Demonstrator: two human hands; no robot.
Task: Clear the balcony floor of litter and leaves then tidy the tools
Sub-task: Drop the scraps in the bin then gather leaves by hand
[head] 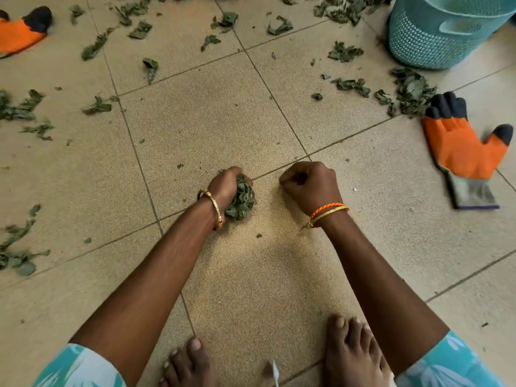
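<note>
My left hand (227, 185) grips a clump of green leaves (241, 201) against the beige tiled floor (212, 118) in the middle of the view. My right hand (311, 185) sits just to its right with the fingers curled into a fist; whether it holds any scrap is hidden. Torn green leaves (413, 92) lie scattered over the far floor, thickest at the upper right and along the left edge (16, 110). An orange work glove (463, 150) lies flat at the right. A second orange glove (21, 30) lies at the top left.
A teal perforated plastic basket (435, 32) stands at the top right, with leaves piled beside it. My bare feet (353, 353) are at the bottom edge, close to my arms. The tiles right around my hands carry only small leaf crumbs.
</note>
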